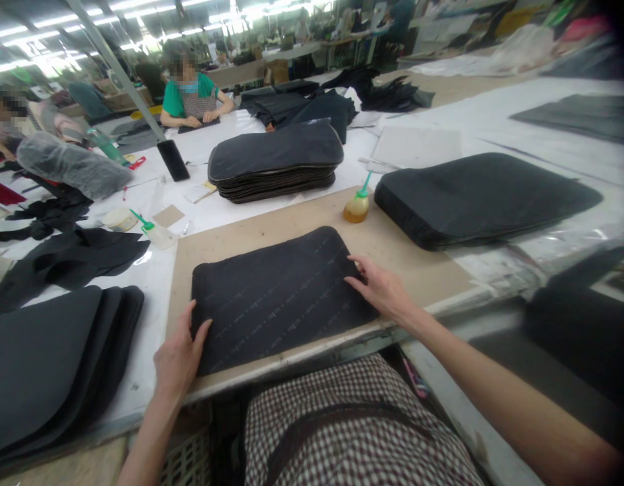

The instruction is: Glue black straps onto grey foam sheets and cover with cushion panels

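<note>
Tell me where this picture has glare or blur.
In the head view, ceiling lights glare white, the far background is blurred, the upper-right corner goes black; the dark panel is clearer, but its faint print is too soft to read.

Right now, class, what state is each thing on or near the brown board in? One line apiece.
Panel: flat on the board, print facing up
Left hand: spread, at the panel's left edge
Right hand: spread, at its right edge
Yellow bottle: upright, part full
Clear bottle: contents unclear
Left stack: edges staggered
Middle stack: piled flat
Right stack: piled, partly on the board
</note>
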Action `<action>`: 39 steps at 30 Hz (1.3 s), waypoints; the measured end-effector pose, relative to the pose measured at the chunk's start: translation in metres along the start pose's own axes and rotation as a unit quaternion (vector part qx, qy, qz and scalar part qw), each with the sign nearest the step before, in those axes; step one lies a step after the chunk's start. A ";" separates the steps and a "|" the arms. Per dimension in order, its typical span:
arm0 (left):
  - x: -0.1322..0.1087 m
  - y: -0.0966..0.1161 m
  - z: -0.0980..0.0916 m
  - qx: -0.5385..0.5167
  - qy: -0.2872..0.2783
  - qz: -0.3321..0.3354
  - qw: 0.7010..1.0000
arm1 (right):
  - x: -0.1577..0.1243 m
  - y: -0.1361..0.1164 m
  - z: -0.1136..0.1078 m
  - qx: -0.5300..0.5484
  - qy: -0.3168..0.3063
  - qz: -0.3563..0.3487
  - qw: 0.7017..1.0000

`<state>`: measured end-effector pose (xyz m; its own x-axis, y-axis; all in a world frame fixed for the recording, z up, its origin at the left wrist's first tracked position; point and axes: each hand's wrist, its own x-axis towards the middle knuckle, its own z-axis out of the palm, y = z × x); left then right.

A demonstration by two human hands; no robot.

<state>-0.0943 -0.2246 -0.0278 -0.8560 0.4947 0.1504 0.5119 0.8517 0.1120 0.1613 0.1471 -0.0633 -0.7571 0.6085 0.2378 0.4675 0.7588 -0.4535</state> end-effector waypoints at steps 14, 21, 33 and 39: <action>0.001 -0.002 0.002 -0.001 0.002 -0.002 1.000 | -0.002 -0.003 -0.001 -0.018 -0.007 0.003 1.000; 0.003 -0.008 0.002 -0.034 0.001 -0.007 0.999 | 0.000 0.003 0.004 -0.056 0.038 -0.057 0.996; 0.006 -0.026 0.001 -0.141 0.009 0.010 0.990 | 0.002 0.017 0.016 -0.101 0.046 -0.195 0.974; 0.006 -0.027 0.003 -0.161 0.012 0.016 0.987 | 0.003 0.026 0.022 -0.082 0.036 -0.214 0.973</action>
<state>-0.1135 -0.2443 -0.0325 -0.8386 0.5136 0.1817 0.5391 0.7347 0.4118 0.1615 0.1634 -0.0933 -0.8673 0.2382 0.4371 0.1865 0.9696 -0.1585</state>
